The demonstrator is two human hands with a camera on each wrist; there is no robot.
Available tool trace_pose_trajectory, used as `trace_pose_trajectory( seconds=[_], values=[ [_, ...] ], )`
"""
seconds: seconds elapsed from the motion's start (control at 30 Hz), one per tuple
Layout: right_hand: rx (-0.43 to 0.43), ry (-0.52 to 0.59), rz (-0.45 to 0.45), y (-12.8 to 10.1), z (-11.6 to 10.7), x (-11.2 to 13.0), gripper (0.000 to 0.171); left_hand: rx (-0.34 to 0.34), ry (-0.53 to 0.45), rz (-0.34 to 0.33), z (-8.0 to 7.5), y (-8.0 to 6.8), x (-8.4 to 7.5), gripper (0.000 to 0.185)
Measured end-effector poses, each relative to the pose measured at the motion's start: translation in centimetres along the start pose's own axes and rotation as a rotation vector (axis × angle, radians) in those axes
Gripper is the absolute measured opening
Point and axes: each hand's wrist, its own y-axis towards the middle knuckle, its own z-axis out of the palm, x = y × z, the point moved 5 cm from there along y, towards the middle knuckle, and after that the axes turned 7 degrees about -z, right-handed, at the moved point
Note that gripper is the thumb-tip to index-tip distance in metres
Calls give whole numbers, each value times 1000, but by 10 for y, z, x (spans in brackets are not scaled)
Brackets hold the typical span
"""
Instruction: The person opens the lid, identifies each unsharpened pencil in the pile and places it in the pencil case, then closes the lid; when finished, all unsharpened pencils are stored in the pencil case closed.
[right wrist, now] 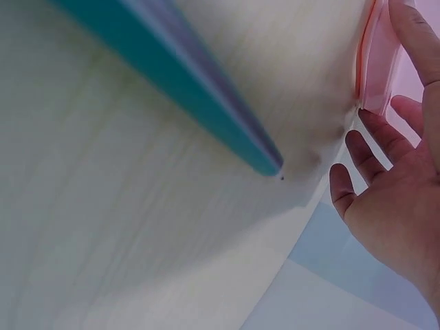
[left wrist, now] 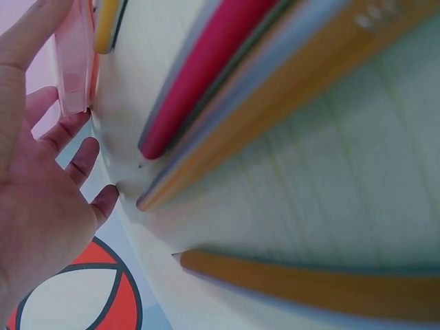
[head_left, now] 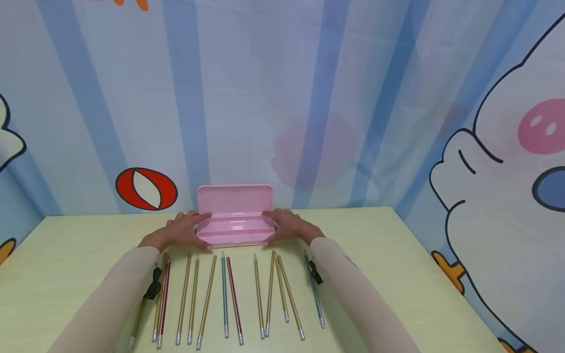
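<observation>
A pink pencil case (head_left: pixel 234 228) lies open at the back middle of the table, its lid standing upright. My left hand (head_left: pixel 185 230) rests against the case's left end, thumb at the front edge and fingers toward the back. My right hand (head_left: pixel 287 226) mirrors it at the right end. In the left wrist view the left hand (left wrist: pixel 41 185) has relaxed, spread fingers beside the case wall (left wrist: pixel 72 62). In the right wrist view the right hand (right wrist: pixel 399 179) lies the same way by the case (right wrist: pixel 377 62). Several pencils (head_left: pixel 229 294) lie in a row in front of the case.
The pale green table (head_left: pixel 397 274) is walled by a blue striped cartoon backdrop (head_left: pixel 309 98) at the back and sides. Red (left wrist: pixel 199 69) and gold (left wrist: pixel 275 110) pencils lie close under my left wrist. A teal pencil (right wrist: pixel 179 82) lies under my right.
</observation>
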Motion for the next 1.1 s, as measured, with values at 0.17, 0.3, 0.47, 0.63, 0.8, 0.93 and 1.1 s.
trace_pose_trajectory(
  seconds=[0.17,0.3,0.47,0.63,0.8,0.93,1.1],
  values=[
    [1,22,-18,-4,-3,-2,98,-6,21,9,-1,-1,-2,106],
    [-12,55,-46,-9,-7,-2,95,-7,22,15,0,0,-2,106],
    [-26,112,-102,-15,-12,2,92,-4,25,9,1,1,0,106],
    [-34,145,-147,-19,-13,2,91,-8,31,11,2,3,2,107],
    [-32,155,-171,-25,-12,3,87,-15,41,10,1,3,3,108],
    [-41,161,-189,-30,-12,5,84,-18,44,7,1,2,2,107],
    [-41,173,-202,-37,-12,8,82,-18,42,6,2,1,1,107]
  ],
)
